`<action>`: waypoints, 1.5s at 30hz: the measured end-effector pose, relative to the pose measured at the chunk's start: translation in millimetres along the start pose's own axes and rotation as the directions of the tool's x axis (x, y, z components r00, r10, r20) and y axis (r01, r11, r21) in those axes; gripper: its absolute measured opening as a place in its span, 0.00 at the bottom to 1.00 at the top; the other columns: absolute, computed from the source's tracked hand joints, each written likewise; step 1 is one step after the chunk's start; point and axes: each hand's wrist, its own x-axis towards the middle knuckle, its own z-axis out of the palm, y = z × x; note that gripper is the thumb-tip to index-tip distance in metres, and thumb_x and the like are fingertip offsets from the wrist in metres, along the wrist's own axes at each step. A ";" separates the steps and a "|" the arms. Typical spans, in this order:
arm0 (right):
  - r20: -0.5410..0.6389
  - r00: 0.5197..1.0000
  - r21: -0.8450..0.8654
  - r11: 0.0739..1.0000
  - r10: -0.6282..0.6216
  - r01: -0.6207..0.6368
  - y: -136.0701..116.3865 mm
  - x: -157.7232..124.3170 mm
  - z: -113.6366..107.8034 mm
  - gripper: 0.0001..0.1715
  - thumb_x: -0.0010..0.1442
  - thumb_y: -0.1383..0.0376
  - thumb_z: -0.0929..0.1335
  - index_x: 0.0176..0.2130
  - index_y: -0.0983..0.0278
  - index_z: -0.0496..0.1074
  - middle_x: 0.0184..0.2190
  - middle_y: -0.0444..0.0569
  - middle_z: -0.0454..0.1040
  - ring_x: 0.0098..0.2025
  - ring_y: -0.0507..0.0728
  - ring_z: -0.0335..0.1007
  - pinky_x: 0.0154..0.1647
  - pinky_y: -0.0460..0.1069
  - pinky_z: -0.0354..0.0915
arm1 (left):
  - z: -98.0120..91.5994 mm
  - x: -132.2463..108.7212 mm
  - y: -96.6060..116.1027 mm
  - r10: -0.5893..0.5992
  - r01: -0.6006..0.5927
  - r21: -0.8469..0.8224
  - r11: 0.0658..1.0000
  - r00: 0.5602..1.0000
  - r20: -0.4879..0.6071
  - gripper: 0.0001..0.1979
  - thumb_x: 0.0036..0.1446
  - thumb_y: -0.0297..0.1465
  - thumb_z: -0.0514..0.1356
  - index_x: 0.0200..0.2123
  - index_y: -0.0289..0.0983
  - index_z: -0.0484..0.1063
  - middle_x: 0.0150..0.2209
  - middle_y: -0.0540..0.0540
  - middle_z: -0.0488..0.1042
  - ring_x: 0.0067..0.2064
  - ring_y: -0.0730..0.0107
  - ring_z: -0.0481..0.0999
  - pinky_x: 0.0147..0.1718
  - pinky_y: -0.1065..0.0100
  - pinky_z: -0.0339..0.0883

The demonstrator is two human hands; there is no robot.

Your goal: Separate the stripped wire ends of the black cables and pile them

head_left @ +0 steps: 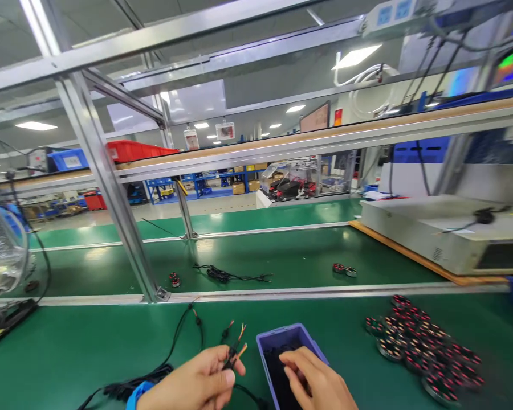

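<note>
My left hand (196,381) pinches the end of a black cable (233,356) whose stripped orange and red wire tips fan out above my fingers. The cable trails left across the green mat (89,353). My right hand (314,384) reaches into a small purple bin (277,339) full of black parts, fingers curled down among them; what they touch is hidden. A pile of small round motor stators (423,347) with red windings lies to the right of the bin.
A second black cable (231,276) and stray stators (344,269) lie on the conveyor belt beyond a metal rail. A slanted aluminium post (123,228) stands at left, a fan (0,256) at far left, a grey instrument box (444,233) at right.
</note>
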 end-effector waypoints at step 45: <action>-0.123 0.947 -0.213 0.940 -0.297 0.267 -24.8 -6.7 -25.4 0.20 0.74 0.69 0.55 0.46 0.66 0.73 0.36 0.56 0.73 0.38 0.59 0.70 0.39 0.52 0.71 | 70.7 59.1 -23.0 0.052 -0.152 -0.289 0.945 0.943 -0.328 0.25 0.46 0.52 0.69 0.26 0.37 0.67 0.14 0.55 0.68 0.13 0.83 0.58 0.13 0.80 0.49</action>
